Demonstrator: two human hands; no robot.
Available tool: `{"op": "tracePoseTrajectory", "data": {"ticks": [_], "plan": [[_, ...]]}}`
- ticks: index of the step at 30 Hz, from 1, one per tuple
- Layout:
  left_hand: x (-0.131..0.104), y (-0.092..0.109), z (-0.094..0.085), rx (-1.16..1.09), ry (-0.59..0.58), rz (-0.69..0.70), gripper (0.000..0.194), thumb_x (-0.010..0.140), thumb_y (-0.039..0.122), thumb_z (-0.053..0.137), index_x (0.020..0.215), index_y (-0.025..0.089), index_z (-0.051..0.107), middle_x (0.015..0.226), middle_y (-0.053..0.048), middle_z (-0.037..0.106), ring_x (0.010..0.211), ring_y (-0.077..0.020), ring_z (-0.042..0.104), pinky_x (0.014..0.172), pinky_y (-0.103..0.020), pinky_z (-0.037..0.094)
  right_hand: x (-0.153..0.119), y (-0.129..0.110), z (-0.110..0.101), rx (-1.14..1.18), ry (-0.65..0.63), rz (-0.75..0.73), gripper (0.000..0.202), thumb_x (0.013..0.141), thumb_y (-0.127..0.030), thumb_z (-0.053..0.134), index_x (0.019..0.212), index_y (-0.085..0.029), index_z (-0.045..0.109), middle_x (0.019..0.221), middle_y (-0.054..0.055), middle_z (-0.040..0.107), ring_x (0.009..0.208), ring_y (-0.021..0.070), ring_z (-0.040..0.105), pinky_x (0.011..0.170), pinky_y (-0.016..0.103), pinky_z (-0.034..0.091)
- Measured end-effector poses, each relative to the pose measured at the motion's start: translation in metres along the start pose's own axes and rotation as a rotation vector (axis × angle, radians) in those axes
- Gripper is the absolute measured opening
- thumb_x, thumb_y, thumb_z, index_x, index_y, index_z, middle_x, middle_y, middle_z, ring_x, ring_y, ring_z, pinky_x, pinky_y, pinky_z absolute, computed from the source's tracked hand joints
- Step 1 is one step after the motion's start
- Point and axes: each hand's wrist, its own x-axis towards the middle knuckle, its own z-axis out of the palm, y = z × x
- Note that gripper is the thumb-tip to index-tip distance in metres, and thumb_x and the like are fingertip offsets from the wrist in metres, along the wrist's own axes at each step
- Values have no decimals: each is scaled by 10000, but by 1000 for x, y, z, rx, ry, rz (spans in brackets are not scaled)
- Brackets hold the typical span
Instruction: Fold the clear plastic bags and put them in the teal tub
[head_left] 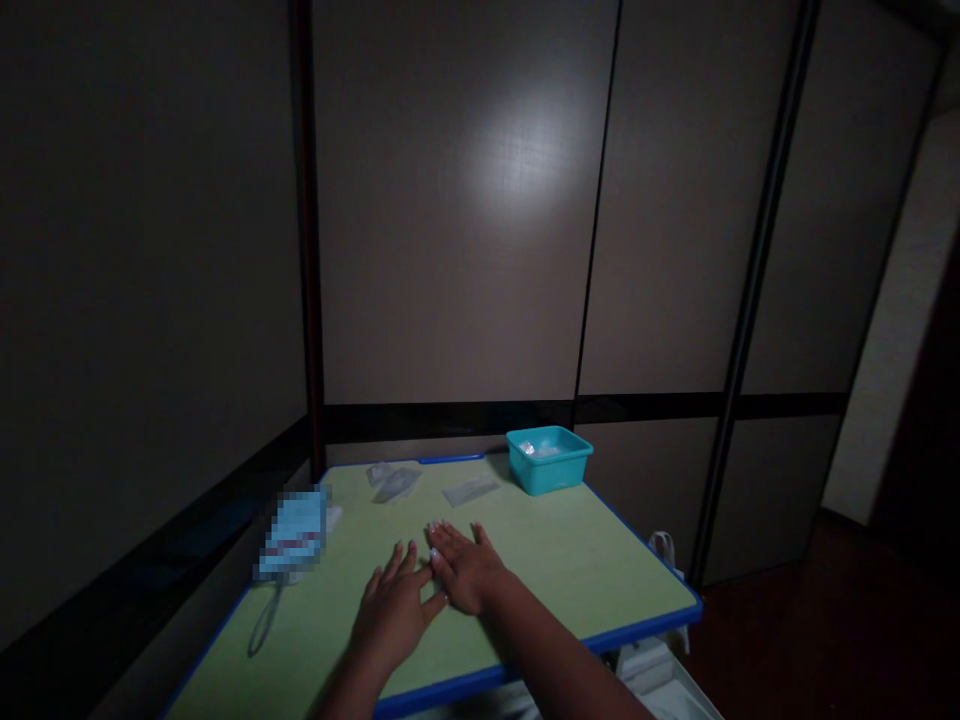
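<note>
Both hands rest on a light green table (585,560) with a blue edge. My left hand (391,608) lies palm down, its fingers spread. Just to its right, my right hand (466,570) is also palm down with fingers stretched out; the two touch or nearly touch at thumb and fingertips. No object shows in either hand, though what lies under the palms is hidden. Beyond the fingertips lies a flat clear plastic packet (470,491). Farther back and left are crumpled clear plastic wrappers (396,484).
A turquoise basin (551,472) with clear plastic inside stands at the back right corner. A blurred blue item (296,530) with a loop (264,622) hangs over the left edge. Wardrobe panels (450,250) rise behind the table. White things show below its right side.
</note>
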Motion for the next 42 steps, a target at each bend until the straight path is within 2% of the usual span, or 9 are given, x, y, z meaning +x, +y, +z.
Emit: {"op": "tracePoseTrajectory", "data": {"ticks": [4,12,16,19,25,32,35,39,42], "plan": [[3,-11,11,-37,16,18,466,815,392,410,1249,237,476,1400,-64,338,1330,-229,167,1046,-467,181,-1,4,3,-27,16,-20,517,911,-426,53,1402,-263,65,1466,13,129,1341,142,70,1042,530,-1],[10,-24,30,-121,243,8,464,860,307,334,1287,144,412,1350,-91,421,1287,-202,298,1048,-396,260,2,-3,7,-137,11,26,554,888,-514,144,1395,-292,121,1471,48,103,1341,211,78,1015,547,-94],[9,-24,29,-161,314,0,451,874,309,315,1275,130,415,1335,-103,437,1283,-199,305,1046,-393,274,1,-2,-10,33,-7,73,537,903,-488,52,1399,-285,86,1475,24,73,1344,203,45,1017,561,-57],[9,-24,26,-260,365,-11,457,888,311,272,1276,109,405,1322,-119,447,1270,-186,328,1050,-358,279,1,-3,-25,183,100,158,542,906,-420,-56,1408,-232,28,1476,28,40,1344,193,30,1031,547,-13],[11,-27,23,-395,432,-83,473,890,375,250,1246,122,430,1306,-124,454,1251,-194,358,1047,-364,290,4,-20,-13,-11,29,-118,520,911,-471,99,1396,-286,111,1472,16,97,1344,176,35,1023,532,-106],[9,-28,30,-341,438,-81,470,879,395,276,1239,142,441,1318,-106,443,1297,-214,267,1064,-409,258,4,-21,5,-27,0,-122,502,910,-454,143,1392,-318,110,1475,27,92,1344,204,-4,1007,568,-94],[6,-23,26,-221,425,-31,453,874,367,308,1249,152,441,1337,-96,425,1311,-221,231,1068,-430,232,7,-11,-2,127,88,-91,480,919,-408,132,1390,-315,146,1470,14,141,1343,195,56,1033,545,-50],[-4,-11,14,-80,362,-9,433,853,331,391,1276,251,434,1393,-47,356,1325,-253,181,1043,-507,218,11,20,-23,529,484,207,390,874,-346,288,1168,-180,481,1268,119,464,1223,218,352,1031,417,239],[-11,-1,4,-53,206,181,416,861,357,401,1277,368,415,1406,13,337,1315,-248,217,1043,-515,214,2,43,-40,1078,408,504,284,819,-283,350,1035,-161,489,987,115,591,963,206,562,852,398,440]]}}
